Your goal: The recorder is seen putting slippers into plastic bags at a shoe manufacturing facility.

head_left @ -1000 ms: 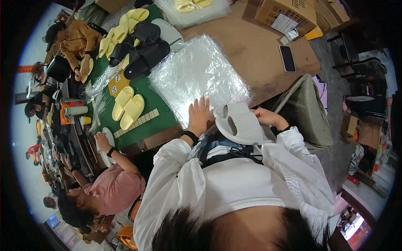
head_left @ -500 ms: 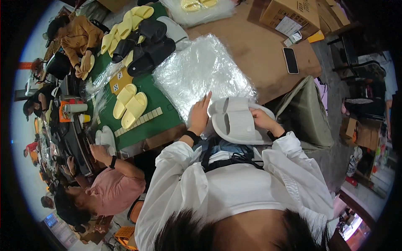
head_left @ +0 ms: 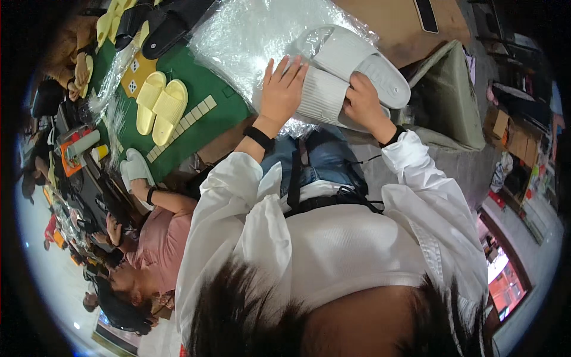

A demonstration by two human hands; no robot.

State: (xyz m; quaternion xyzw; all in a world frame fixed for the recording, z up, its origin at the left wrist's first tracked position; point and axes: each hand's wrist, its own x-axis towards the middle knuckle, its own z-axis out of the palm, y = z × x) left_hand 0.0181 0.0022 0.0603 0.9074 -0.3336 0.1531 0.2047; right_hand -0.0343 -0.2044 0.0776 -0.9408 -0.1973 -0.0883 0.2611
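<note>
A pair of light grey slide slippers lies over the near right part of a stack of clear plastic bags. The farther slipper shows its ribbed strap and insole, with the heel toward the right. Closer to me is the other slipper, partly covered by my hands. My left hand rests on its left part, fingers stretched out and slightly spread. At the opening of that slipper's strap, my right hand has its fingers curled around the edge; the fingertips are partly hidden.
Yellow slippers sit on the green mat at left, near black slippers. A phone lies on the brown table at far right. A grey-green fabric bin stands right. A co-worker in pink works at left.
The grey slippers have turned, heels now toward the lower right. My left hand has come from the plastic bags onto the nearer slipper. The whole view has shifted, with the table now higher.
</note>
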